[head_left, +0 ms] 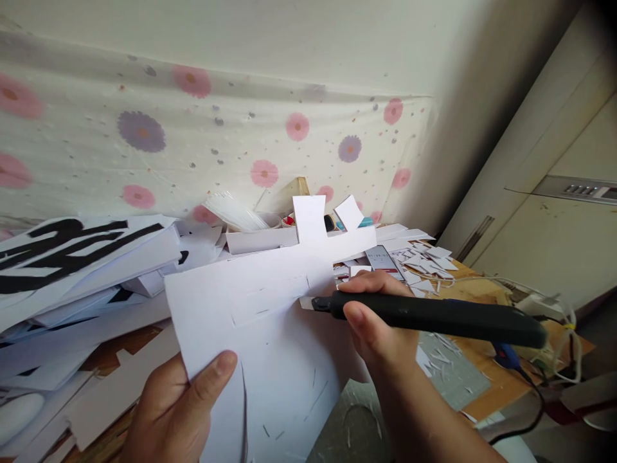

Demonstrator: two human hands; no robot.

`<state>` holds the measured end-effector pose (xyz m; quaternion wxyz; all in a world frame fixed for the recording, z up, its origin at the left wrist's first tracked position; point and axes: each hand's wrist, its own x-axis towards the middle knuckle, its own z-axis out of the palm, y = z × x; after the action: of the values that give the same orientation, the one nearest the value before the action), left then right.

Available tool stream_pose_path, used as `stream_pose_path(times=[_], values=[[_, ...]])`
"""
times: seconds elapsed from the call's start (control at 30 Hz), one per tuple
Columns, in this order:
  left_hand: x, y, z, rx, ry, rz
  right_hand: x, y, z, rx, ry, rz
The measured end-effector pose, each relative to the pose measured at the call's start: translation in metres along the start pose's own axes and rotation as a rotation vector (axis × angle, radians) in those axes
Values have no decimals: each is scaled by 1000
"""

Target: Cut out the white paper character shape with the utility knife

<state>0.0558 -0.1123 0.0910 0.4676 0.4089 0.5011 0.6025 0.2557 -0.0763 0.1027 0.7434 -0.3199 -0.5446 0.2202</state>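
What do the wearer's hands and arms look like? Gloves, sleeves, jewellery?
Left hand and right hand are both bare: no gloves, no rings on the fingers that show. Thumbnails are short and unpainted. The right forearm is bare to the frame edge, with no sleeve, watch or band. The left wrist is cut off by the frame, so a sleeve there cannot be told.

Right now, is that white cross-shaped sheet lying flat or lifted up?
Lifted: the left hand pinches the white cross-shaped sheet by its lower corner above the wooden table; the right hand holds a long black tool against it.
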Motion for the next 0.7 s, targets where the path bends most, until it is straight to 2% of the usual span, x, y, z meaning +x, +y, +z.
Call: stream_pose_path(times=[0.1,0.27,0.5,0.6,0.7], values=[[4,6,4,-153,59,-107,5,6,5,232,86,35],[10,14,4,-204,45,-140,10,3,9,413,130,23],[22,5,-7,-213,1,-97,7,-5,9,366,247,-87],[25,3,-9,-194,-39,-89,1,-4,12,314,232,-90],[27,2,-9,-200,-17,-85,-6,-1,16,201,207,-101]])
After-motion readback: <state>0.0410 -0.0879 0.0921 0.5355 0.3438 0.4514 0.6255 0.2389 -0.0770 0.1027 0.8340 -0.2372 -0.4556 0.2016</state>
